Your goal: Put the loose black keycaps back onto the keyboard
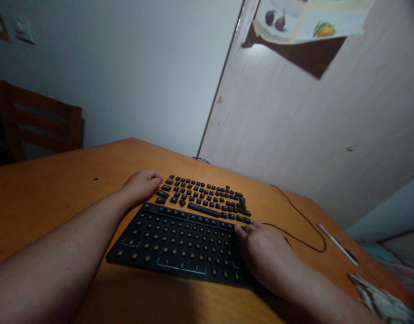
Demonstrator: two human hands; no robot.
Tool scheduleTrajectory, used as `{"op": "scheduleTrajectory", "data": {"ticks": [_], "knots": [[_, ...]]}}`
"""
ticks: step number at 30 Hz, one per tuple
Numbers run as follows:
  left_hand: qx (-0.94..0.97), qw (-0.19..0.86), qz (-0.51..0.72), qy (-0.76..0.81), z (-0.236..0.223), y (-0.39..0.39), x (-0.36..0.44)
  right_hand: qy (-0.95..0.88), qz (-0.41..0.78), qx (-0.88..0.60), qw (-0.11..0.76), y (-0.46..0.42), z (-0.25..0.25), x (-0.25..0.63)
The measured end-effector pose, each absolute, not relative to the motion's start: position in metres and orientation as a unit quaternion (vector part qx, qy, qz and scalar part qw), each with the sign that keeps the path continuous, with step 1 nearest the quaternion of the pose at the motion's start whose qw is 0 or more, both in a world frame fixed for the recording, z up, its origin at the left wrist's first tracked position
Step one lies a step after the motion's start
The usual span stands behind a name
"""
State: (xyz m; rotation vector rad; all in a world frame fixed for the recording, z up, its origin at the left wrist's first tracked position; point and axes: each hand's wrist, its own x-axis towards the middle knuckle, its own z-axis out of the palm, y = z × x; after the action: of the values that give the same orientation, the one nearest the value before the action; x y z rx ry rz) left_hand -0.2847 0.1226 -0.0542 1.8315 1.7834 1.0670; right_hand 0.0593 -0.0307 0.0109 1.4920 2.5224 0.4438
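Observation:
A black keyboard (169,245) lies on the table, most of its key posts bare. Its top row still carries small black keycaps (196,218). My right hand (266,249) rests over the keyboard's right end, fingers bent and bunched, with fingertips at the end of that top row. What is between them is hidden. Behind the keyboard, loose black keycaps (202,190) are laid out in rows, along with a long space bar (204,209). My left hand (144,183) is curled closed on the table at the left of these keycaps; the inside of its grip is not visible.
The wooden table (75,180) reaches the wall. A black cable (304,247) curves across its right side, near a thin white strip (338,244) and a crumpled cloth-like item (379,297). A small dark piece (96,179) lies at left. A wooden chair (41,117) stands beyond.

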Motion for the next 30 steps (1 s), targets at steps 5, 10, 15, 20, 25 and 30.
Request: {"op": "scheduleTrajectory", "data": {"ticks": [5, 10, 15, 20, 25, 30], "knots": [[0.652, 0.186, 0.368, 0.636, -0.052, 0.121, -0.284, 0.812, 0.171, 0.522, 0.197, -0.035, 0.006, 0.046], [0.648, 0.19, 0.366, 0.64, -0.05, 0.119, -0.283, 0.832, 0.151, 0.517, 0.13, -0.032, 0.016, 0.054], [0.645, 0.198, 0.376, 0.635, -0.048, 0.118, -0.283, 0.858, -0.002, 0.514, 0.011, -0.018, 0.031, 0.079], [0.641, 0.208, 0.372, 0.639, -0.046, 0.118, -0.283, 0.846, -0.091, 0.519, -0.078, -0.004, 0.026, 0.091], [0.642, 0.21, 0.368, 0.639, -0.045, 0.118, -0.282, 0.835, -0.099, 0.532, -0.103, 0.004, 0.016, 0.094], [0.645, 0.202, 0.373, 0.635, -0.048, 0.118, -0.283, 0.832, -0.116, 0.531, -0.113, 0.009, 0.011, 0.096]]}}
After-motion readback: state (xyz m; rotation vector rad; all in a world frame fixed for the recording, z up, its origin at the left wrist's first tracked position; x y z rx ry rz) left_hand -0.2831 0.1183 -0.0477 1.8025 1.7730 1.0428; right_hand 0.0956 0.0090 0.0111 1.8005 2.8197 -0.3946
